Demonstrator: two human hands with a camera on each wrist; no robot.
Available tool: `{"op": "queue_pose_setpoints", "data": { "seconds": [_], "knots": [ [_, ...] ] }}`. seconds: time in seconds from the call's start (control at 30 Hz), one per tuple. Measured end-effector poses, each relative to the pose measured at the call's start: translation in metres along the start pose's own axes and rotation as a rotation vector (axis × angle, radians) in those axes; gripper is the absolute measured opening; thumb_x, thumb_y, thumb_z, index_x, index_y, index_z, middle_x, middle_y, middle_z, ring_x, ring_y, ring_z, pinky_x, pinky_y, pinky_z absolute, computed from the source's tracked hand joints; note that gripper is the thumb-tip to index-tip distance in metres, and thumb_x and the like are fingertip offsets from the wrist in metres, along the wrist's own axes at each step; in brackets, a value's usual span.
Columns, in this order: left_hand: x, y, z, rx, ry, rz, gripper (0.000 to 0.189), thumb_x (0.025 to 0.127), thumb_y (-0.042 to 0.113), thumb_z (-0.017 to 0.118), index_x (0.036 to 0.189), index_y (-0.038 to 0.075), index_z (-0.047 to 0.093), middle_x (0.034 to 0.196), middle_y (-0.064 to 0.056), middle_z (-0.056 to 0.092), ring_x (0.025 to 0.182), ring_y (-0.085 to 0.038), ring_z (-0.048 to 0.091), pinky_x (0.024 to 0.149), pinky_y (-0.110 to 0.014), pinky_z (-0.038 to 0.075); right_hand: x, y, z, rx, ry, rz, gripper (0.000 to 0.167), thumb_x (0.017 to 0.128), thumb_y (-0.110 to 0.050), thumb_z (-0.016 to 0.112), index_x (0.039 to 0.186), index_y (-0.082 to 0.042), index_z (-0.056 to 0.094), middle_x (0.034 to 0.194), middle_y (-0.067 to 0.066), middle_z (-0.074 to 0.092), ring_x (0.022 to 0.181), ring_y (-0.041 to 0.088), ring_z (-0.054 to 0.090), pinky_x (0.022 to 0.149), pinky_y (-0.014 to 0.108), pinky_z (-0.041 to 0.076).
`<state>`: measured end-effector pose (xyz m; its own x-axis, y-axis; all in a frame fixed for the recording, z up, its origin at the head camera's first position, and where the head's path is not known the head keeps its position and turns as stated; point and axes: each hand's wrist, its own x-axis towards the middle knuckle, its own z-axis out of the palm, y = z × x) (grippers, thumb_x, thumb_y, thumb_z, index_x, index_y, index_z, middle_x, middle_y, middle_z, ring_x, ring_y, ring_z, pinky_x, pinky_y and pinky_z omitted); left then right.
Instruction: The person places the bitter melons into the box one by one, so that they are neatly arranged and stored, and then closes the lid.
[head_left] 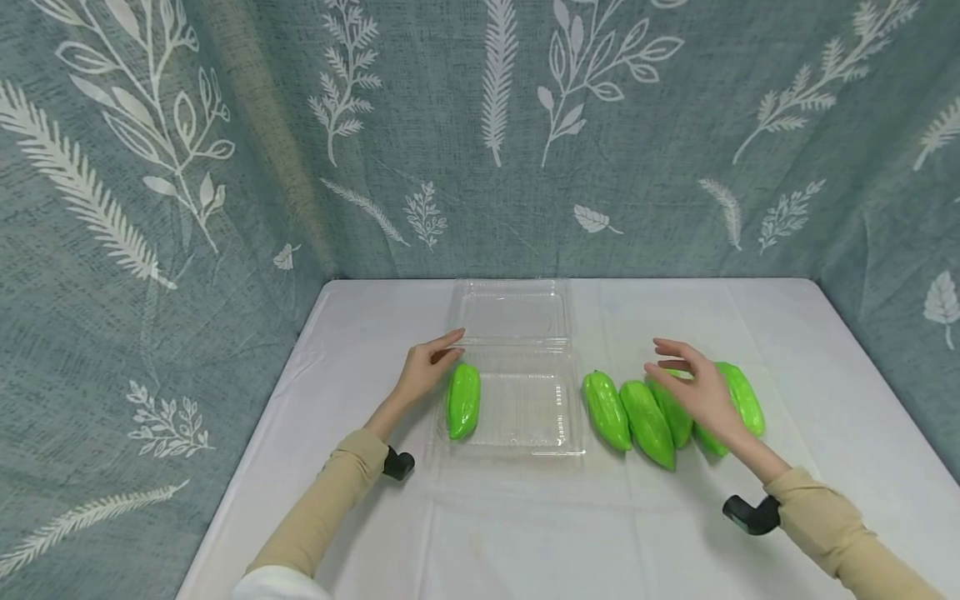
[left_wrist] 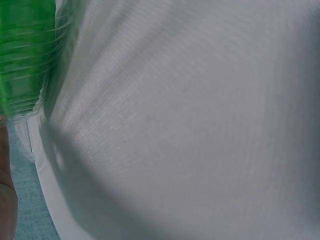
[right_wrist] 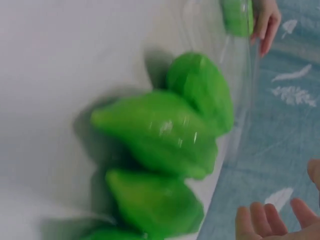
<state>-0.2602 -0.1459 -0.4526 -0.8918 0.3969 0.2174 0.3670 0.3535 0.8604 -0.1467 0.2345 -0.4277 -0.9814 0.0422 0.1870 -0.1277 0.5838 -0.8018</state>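
Note:
A clear plastic clamshell box (head_left: 517, 417) lies with its lid (head_left: 510, 310) folded back on the white table. Inside its base, along the left side, rests one glossy green elongated fruit (head_left: 464, 402). My left hand (head_left: 423, 371) is at the box's back left edge, fingers and thumb extended; whether they touch the rim is hard to tell. Several similar green fruits (head_left: 647, 423) lie in a row right of the box. Above them hovers my right hand (head_left: 701, 387), fingers spread and slightly bent, holding nothing. It hides part of the fruits in the head view.
A white cloth covers the table (head_left: 540, 525). Blue-green curtains (head_left: 450, 125) with white leaf prints hang behind it and at both sides. Each wrist carries a small black camera.

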Motion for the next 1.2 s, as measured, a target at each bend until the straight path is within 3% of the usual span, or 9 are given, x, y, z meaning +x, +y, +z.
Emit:
{"op": "queue_pose_setpoints", "data": {
  "seconds": [0.13, 0.23, 0.37, 0.47, 0.5, 0.67, 0.93, 1.1, 1.2],
  "knots": [
    [0.000, 0.000, 0.000, -0.007, -0.002, 0.002, 0.036, 0.093, -0.003, 0.054, 0.129, -0.009, 0.052, 0.136, -0.024, 0.049, 0.112, -0.039, 0.061, 0.095, -0.042, 0.053, 0.001, 0.007, -0.013, -0.040, 0.005, 0.023, 0.048, 0.095, -0.023, 0.058, 0.135, 0.001, 0.048, 0.134, 0.023, 0.052, 0.112, 0.036, 0.057, 0.078, -0.002, 0.043],
    [0.000, -0.002, 0.000, -0.010, -0.001, 0.004, 0.036, 0.093, -0.003, 0.054, 0.129, -0.010, 0.052, 0.136, -0.024, 0.049, 0.111, -0.038, 0.061, 0.094, -0.042, 0.053, 0.001, 0.010, -0.022, -0.087, 0.010, 0.039, 0.050, 0.096, -0.026, 0.057, 0.137, 0.001, 0.046, 0.133, 0.026, 0.052, 0.112, 0.044, 0.056, 0.082, 0.019, 0.056],
    [0.000, -0.001, 0.001, -0.004, 0.000, 0.003, 0.036, 0.093, -0.003, 0.054, 0.128, -0.010, 0.052, 0.136, -0.023, 0.050, 0.111, -0.038, 0.061, 0.094, -0.042, 0.053, 0.005, 0.032, -0.031, -0.144, 0.015, 0.060, 0.055, 0.096, -0.038, 0.055, 0.139, -0.006, 0.045, 0.130, 0.027, 0.052, 0.110, 0.043, 0.056, 0.075, 0.044, 0.059],
    [0.000, 0.001, 0.000, 0.004, 0.000, 0.002, 0.036, 0.093, -0.002, 0.055, 0.128, -0.009, 0.053, 0.136, -0.023, 0.050, 0.110, -0.038, 0.062, 0.094, -0.042, 0.053, 0.006, 0.039, -0.035, -0.164, 0.028, 0.080, 0.056, 0.095, -0.040, 0.055, 0.139, -0.006, 0.045, 0.129, 0.026, 0.052, 0.109, 0.041, 0.056, 0.071, 0.043, 0.059],
    [-0.001, 0.002, 0.000, 0.005, 0.000, 0.001, 0.036, 0.093, -0.003, 0.055, 0.128, -0.009, 0.053, 0.136, -0.023, 0.050, 0.110, -0.038, 0.062, 0.094, -0.042, 0.053, 0.003, 0.028, -0.037, -0.161, 0.023, 0.091, 0.055, 0.096, -0.037, 0.055, 0.139, -0.004, 0.045, 0.130, 0.028, 0.051, 0.109, 0.042, 0.056, 0.074, 0.050, 0.057],
    [0.000, 0.000, 0.000, 0.005, -0.001, -0.003, 0.036, 0.093, -0.002, 0.055, 0.128, -0.010, 0.053, 0.136, -0.023, 0.050, 0.110, -0.038, 0.062, 0.093, -0.042, 0.054, 0.003, 0.027, -0.045, -0.167, 0.012, 0.099, 0.055, 0.098, -0.032, 0.052, 0.140, 0.002, 0.041, 0.131, 0.033, 0.048, 0.112, 0.050, 0.053, 0.083, 0.059, 0.052],
    [0.006, -0.033, 0.008, -0.013, 0.019, 0.015, 0.036, 0.094, 0.001, 0.055, 0.129, -0.006, 0.053, 0.137, -0.020, 0.050, 0.110, -0.036, 0.062, 0.094, -0.042, 0.053, 0.009, 0.056, -0.060, -0.235, 0.053, 0.182, 0.063, 0.095, -0.048, 0.050, 0.141, -0.005, 0.043, 0.130, 0.030, 0.050, 0.114, 0.047, 0.051, 0.071, 0.046, 0.056],
    [0.007, -0.038, 0.008, -0.008, 0.017, 0.004, 0.037, 0.094, 0.006, 0.057, 0.130, -0.003, 0.054, 0.139, -0.016, 0.051, 0.112, -0.032, 0.063, 0.095, -0.036, 0.054, 0.014, 0.076, -0.072, -0.176, 0.076, 0.235, 0.064, 0.095, -0.048, 0.050, 0.144, -0.008, 0.040, 0.131, 0.030, 0.048, 0.112, 0.040, 0.055, 0.082, 0.051, 0.055],
    [0.008, -0.038, 0.007, -0.001, 0.017, 0.001, 0.037, 0.095, 0.007, 0.056, 0.131, -0.002, 0.054, 0.139, -0.015, 0.051, 0.113, -0.032, 0.062, 0.095, -0.035, 0.054, 0.016, 0.081, -0.076, -0.165, 0.107, 0.288, 0.063, 0.096, -0.047, 0.049, 0.145, -0.008, 0.039, 0.131, 0.029, 0.048, 0.109, 0.033, 0.057, 0.080, 0.045, 0.056]
  ]
}}
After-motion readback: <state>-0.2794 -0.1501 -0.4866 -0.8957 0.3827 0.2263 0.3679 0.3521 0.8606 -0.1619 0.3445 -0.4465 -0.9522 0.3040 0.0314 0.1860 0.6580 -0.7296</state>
